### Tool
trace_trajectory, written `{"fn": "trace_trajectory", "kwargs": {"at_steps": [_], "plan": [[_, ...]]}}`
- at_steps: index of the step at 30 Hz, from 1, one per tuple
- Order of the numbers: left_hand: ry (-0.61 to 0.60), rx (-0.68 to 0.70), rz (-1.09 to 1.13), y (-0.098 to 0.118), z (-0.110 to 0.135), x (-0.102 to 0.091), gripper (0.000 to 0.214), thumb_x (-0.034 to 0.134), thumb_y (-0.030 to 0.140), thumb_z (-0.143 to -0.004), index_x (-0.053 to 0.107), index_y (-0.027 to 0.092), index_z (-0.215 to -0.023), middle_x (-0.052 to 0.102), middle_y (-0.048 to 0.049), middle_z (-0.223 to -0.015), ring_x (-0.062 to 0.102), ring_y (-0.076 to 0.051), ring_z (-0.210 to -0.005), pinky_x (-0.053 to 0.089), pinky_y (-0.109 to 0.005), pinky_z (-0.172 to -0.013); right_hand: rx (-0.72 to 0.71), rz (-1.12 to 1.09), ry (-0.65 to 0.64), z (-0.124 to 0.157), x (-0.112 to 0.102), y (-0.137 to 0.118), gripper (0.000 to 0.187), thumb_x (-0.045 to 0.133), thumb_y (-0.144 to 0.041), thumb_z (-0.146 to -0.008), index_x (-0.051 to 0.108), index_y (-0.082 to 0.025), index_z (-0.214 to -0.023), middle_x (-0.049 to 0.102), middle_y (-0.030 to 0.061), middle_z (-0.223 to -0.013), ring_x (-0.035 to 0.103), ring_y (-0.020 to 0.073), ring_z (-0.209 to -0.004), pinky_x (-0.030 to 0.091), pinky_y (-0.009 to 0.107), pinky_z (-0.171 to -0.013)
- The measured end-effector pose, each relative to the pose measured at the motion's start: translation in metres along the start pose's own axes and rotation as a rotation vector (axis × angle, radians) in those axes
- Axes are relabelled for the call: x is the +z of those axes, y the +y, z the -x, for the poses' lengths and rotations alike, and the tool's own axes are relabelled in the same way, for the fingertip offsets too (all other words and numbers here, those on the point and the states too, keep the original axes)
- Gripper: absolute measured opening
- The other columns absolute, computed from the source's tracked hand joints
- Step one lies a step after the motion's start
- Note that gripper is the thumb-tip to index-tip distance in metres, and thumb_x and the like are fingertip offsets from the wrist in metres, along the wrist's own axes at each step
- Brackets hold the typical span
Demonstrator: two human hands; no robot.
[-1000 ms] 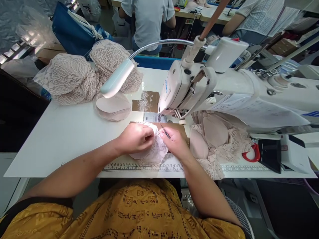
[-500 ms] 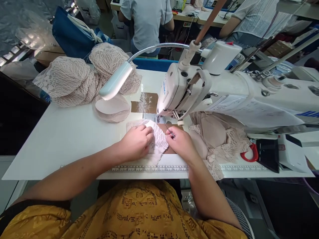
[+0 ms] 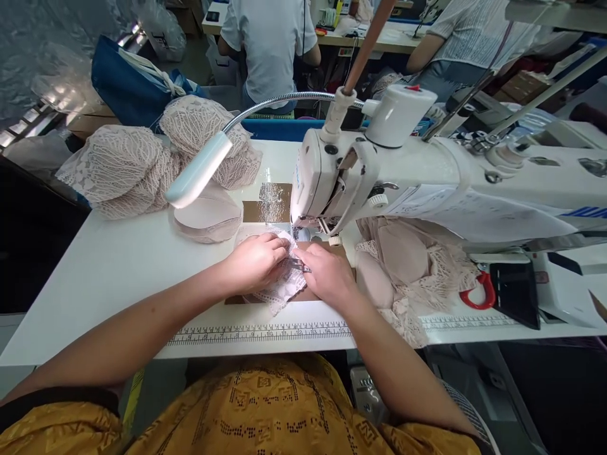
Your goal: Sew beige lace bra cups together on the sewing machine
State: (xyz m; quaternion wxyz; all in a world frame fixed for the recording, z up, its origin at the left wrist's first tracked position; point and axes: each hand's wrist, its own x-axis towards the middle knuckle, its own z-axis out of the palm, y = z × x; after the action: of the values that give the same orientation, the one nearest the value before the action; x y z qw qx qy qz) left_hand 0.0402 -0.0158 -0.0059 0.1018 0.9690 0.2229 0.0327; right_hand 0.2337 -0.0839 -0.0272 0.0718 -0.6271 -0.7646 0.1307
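Observation:
My left hand [image 3: 260, 260] lies on a pale lace piece [image 3: 283, 292] just in front of the sewing machine's needle area [image 3: 296, 231]. Its fingers are curled and pressed together on the lace. Close to its right, my right hand [image 3: 328, 270] is closed around a small pointed metal tool [image 3: 298, 265], which could be snips or tweezers. The tool points left over the lace, close to my left fingertips. Part of the lace is hidden beneath my left hand.
Stacked lace cups [image 3: 126, 167] and plain beige cups [image 3: 208, 215] sit on the left. More beige cups and lace [image 3: 405, 256] lie right, near red-handled scissors [image 3: 480, 292]. A lamp [image 3: 202, 170] overhangs the table; a ruler strip [image 3: 265, 333] edges it. Two people sit beyond.
My right hand has moved left toward my left hand, and the metal tool now lies over the lace. The lace is bunched more closely under my left hand. The view has shifted slightly.

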Motion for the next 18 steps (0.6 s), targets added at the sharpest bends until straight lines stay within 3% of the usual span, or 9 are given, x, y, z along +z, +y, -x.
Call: {"fn": "trace_trajectory", "kwargs": {"at_steps": [4,12,18], "plan": [[0.065,0.013,-0.053,-0.006,-0.002,0.01,0.036,0.049,0.02,-0.092,0.061,0.007,-0.123,0.06,-0.0171,-0.132,0.056,-0.031,-0.116,0.05,-0.046,-0.096,0.039,0.024,0.0,-0.001,0.004,-0.002,0.049,0.049,-0.018,-0.085,0.061,-0.025,-0.131,0.066,0.007,-0.098,0.061,0.0227,-0.084,0.04,0.031,-0.066],[0.14,0.201,-0.027,-0.032,-0.009,0.014,0.037,0.048,0.026,-0.095,0.063,0.007,-0.123,0.063,-0.0158,-0.13,0.056,-0.03,-0.118,0.051,-0.045,-0.098,0.075,0.022,0.058,-0.002,0.007,-0.003,0.045,0.049,-0.019,-0.086,0.064,-0.026,-0.128,0.068,0.0049,-0.096,0.063,0.0208,-0.081,0.042,0.03,-0.065],[0.17,0.263,0.004,-0.044,-0.013,0.016,0.038,0.048,0.029,-0.097,0.063,0.008,-0.124,0.064,-0.0146,-0.129,0.056,-0.03,-0.118,0.051,-0.046,-0.098,0.072,0.038,0.07,-0.003,0.01,-0.002,0.045,0.049,-0.022,-0.087,0.062,-0.025,-0.13,0.069,0.0045,-0.098,0.063,0.0204,-0.081,0.044,0.029,-0.066]]}}
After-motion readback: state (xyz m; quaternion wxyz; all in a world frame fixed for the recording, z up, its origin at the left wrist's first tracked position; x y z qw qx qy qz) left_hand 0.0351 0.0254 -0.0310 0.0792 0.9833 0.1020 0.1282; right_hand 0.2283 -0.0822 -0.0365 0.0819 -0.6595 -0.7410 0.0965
